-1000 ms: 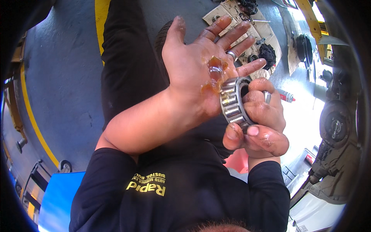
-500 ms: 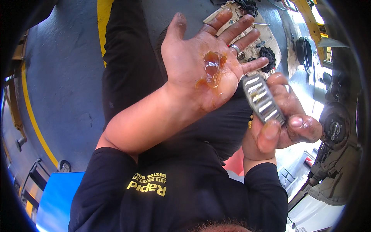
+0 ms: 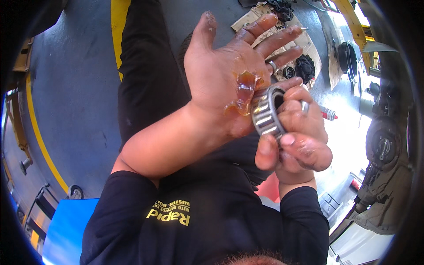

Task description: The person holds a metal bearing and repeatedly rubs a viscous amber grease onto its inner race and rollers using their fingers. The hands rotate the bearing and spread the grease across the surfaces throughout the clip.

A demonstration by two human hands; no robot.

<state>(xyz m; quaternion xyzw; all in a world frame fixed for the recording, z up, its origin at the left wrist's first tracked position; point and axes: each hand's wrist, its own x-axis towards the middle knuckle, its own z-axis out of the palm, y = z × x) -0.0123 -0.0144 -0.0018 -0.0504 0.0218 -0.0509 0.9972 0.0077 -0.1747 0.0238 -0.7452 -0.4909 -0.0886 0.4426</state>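
Observation:
My left hand [image 3: 216, 79] is held palm up with its fingers stretched and spread, a ring on one finger. A glossy amber blob of grease [image 3: 247, 87] lies in the palm, with smears around it. My right hand [image 3: 304, 126] grips a metal roller bearing [image 3: 266, 115], a cage ring with bright rollers around its side. The bearing is tilted, its rollers facing the palm and its edge at or touching the grease; exact contact is hard to tell. Greasy film shines on the fingers of both hands.
Ahead on the floor lies cardboard [image 3: 312, 44] with black rags [image 3: 304, 67] and small metal parts. A black ring-shaped part [image 3: 347, 61] lies farther right. A wheel hub [image 3: 383, 145] stands at the right, and a blue flat surface [image 3: 73, 227] is at lower left.
My right hand has moved left, bringing the bearing from beside my left hand to over the palm's edge. The bearing has turned, so its open centre now shows.

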